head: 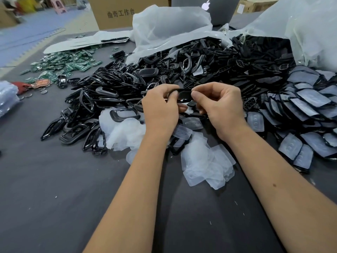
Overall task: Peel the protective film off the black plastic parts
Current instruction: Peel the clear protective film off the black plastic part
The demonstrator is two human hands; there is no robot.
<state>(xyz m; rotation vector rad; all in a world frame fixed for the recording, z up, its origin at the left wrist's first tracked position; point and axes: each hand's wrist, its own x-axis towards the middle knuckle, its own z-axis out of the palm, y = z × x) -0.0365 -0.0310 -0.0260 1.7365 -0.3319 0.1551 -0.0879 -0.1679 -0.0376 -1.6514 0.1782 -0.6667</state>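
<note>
Both hands hold one glossy black plastic part above the table's middle. My left hand grips its left end with curled fingers. My right hand pinches its right end between thumb and fingers. Whether film still covers this part is hard to tell. Below my hands lies a heap of peeled translucent film pieces. To the right, several black parts with pale film on them lie overlapping. A big pile of black frames spreads to the left and behind.
Two clear plastic bags spill black parts at the back. Green circuit boards lie at the far left. A cardboard box and a laptop stand behind. The dark table surface stretches toward me.
</note>
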